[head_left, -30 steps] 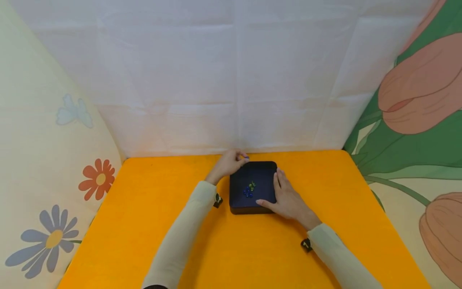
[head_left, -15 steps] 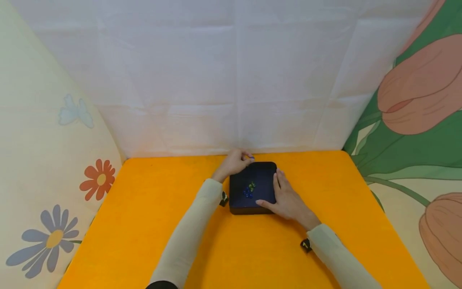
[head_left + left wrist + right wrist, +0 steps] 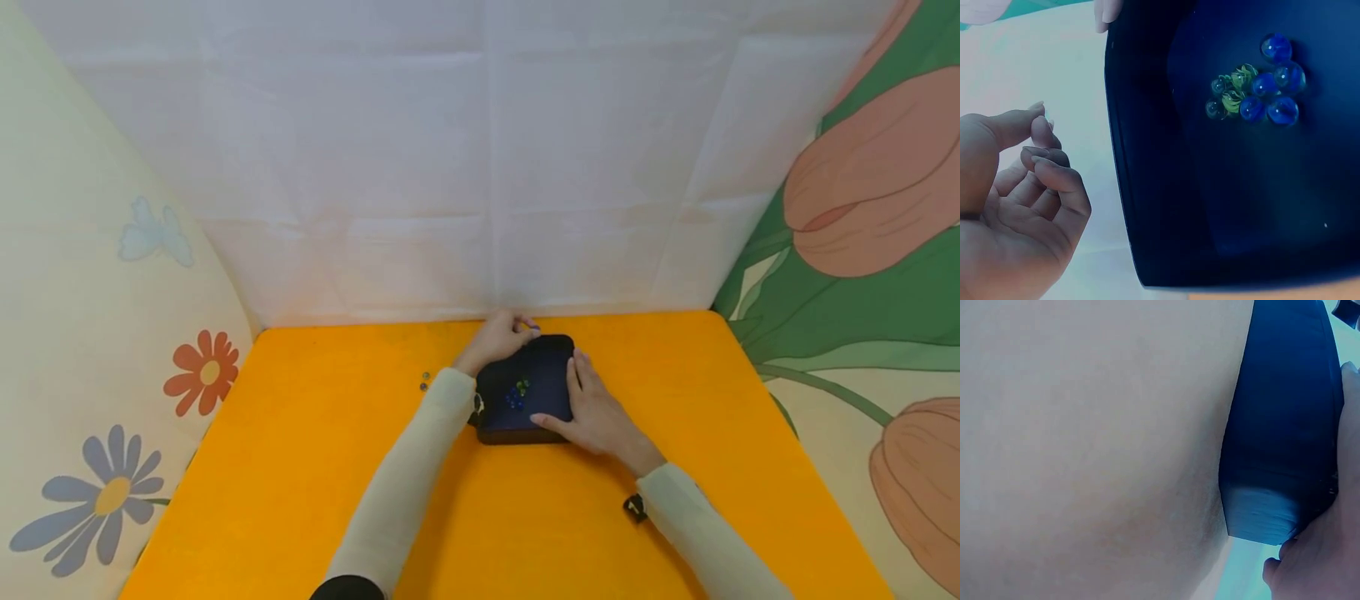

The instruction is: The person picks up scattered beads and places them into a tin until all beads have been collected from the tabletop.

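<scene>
A dark, square, high-sided tray [image 3: 517,437] stands on the orange tabletop. Inside it lies a cluster of glass marbles, blue [image 3: 1283,110] and yellow-green [image 3: 1232,102], with a few clear ones. My left hand [image 3: 497,340] is bent over the tray's back rim. Its thumb and index fingertips pinch a small blue-purple marble [image 3: 535,327], mostly hidden by the fingers. My right hand [image 3: 603,421] holds the tray's right side, its thumb over the front part and its fingers along the right edge. Close skin fills much of the right wrist view beside the tray wall.
Two small marbles [image 3: 425,381] lie on the orange tabletop [image 3: 322,433], left of the tray. A white cloth backdrop [image 3: 375,167] rises right behind the table edge, with flower-patterned panels [image 3: 870,183] on both sides.
My left hand has moved to the right along the tray's back rim, still pinching the marble. Its sleeve has uncovered the two marbles on the table. The right hand stays put.
</scene>
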The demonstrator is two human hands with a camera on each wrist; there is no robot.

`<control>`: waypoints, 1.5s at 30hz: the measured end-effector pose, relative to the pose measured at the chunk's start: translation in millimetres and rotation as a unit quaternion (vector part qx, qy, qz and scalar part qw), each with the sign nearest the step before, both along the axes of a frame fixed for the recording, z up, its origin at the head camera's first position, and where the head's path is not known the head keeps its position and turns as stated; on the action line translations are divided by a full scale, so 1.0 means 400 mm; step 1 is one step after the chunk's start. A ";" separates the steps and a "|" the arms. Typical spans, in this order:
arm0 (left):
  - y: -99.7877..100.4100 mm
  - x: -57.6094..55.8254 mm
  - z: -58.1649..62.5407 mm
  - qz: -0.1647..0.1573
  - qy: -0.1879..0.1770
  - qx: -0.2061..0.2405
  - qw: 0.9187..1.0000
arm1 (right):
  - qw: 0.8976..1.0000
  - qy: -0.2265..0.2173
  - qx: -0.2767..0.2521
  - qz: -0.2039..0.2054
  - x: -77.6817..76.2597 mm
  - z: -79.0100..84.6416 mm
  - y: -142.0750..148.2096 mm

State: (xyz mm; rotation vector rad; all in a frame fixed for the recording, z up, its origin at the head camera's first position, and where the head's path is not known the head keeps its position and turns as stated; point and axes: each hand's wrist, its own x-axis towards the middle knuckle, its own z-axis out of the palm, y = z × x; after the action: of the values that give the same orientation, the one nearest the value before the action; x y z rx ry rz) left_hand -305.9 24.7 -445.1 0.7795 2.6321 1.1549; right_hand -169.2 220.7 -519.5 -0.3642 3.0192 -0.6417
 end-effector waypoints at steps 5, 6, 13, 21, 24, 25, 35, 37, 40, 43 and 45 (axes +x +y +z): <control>0.010 -0.006 -0.013 0.000 -0.004 0.001 1.000 | 1.000 -0.004 -0.002 0.004 0.003 0.001 -0.002; 0.012 -0.007 -0.016 -0.002 -0.006 0.002 1.000 | 1.000 -0.003 -0.002 0.005 0.003 0.002 -0.002; 0.021 -0.010 -0.039 -0.017 -0.006 -0.022 1.000 | 1.000 0.000 0.001 0.006 0.006 0.001 -0.005; 0.028 -0.004 -0.048 -0.019 -0.016 -0.037 0.999 | 1.000 0.003 -0.007 0.009 0.010 -0.002 -0.006; 0.029 -0.005 -0.048 -0.018 -0.013 -0.040 0.999 | 1.000 0.003 -0.009 0.007 0.009 -0.001 -0.006; 0.029 -0.006 -0.048 -0.017 -0.012 -0.039 0.999 | 1.000 0.003 -0.009 0.007 0.008 -0.001 -0.006; 0.026 -0.010 -0.040 0.002 -0.008 -0.031 0.999 | 1.000 0.001 -0.001 0.003 0.005 0.005 -0.002; 0.026 -0.010 -0.036 0.006 -0.005 -0.030 1.000 | 1.000 0.003 -0.002 0.002 0.005 0.006 -0.002; 0.025 -0.010 -0.032 0.010 0.000 -0.033 0.999 | 1.000 0.007 -0.001 0.003 0.005 0.006 0.000; 0.023 -0.011 -0.028 0.012 0.000 -0.033 0.999 | 1.000 0.010 -0.001 0.002 0.004 0.005 0.001; 0.021 -0.012 -0.025 0.013 0.001 -0.033 0.999 | 1.000 0.010 -0.001 0.002 0.004 0.004 0.002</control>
State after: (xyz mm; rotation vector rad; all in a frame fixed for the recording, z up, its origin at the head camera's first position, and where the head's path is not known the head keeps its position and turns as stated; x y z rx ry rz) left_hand -310.7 33.1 -455.0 0.7380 2.6746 1.0678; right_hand -167.8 221.5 -517.9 -0.3785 3.0365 -0.6447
